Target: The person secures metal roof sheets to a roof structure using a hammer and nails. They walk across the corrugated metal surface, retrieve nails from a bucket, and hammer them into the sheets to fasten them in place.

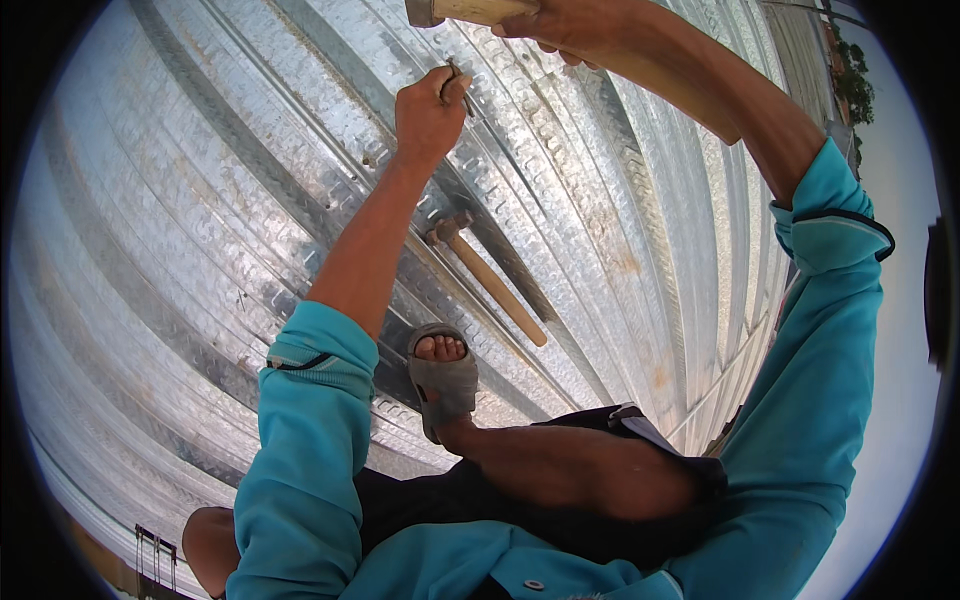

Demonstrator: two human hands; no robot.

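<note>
Ribbed metal sheeting (250,130) spreads under me. Against it, my left hand (430,112) is closed round a thin dark metal rod (453,72), whose exact kind I cannot make out. At the top edge my right hand (575,25) grips a hammer with a thick wooden handle (480,10); its head is partly cut off by the frame, and the handle's far end shows below my right forearm. A second hammer (495,290), also wooden-handled, lies on the sheeting between my left forearm and my sandalled foot.
My foot in a grey sandal (445,385) rests on the ribs, near the loose hammer's head and handle. Raised ribs run lengthwise across the metal. Beyond the sheeting's right side are a tree (852,80) and the sky. Dark metal bars (155,560) stand at the lower left.
</note>
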